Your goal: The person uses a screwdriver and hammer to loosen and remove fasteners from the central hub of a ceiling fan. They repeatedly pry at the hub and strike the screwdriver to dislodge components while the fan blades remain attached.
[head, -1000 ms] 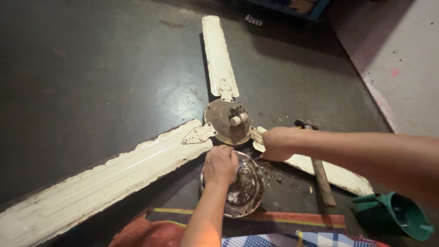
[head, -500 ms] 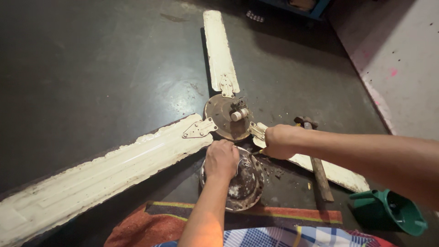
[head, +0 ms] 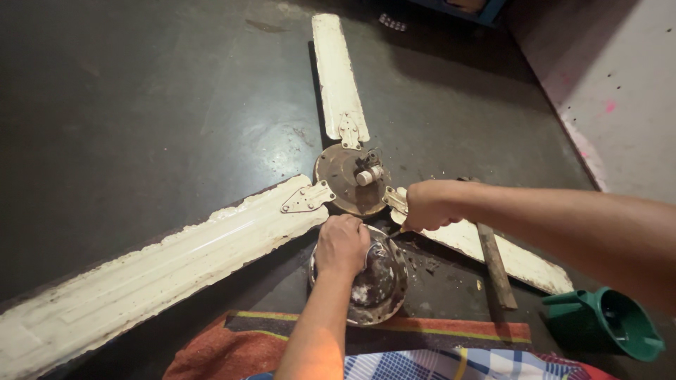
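Little has moved: your left hand still presses flat on the cover, right hand clenched just right of it, nearer the hub.

We see a dim scene: soft glare sheens on the dark grey polished floor, while its far corners sink into shadow. Our right hand looks slightly motion-blurred, and straight lines bow near the wide-angle edges.
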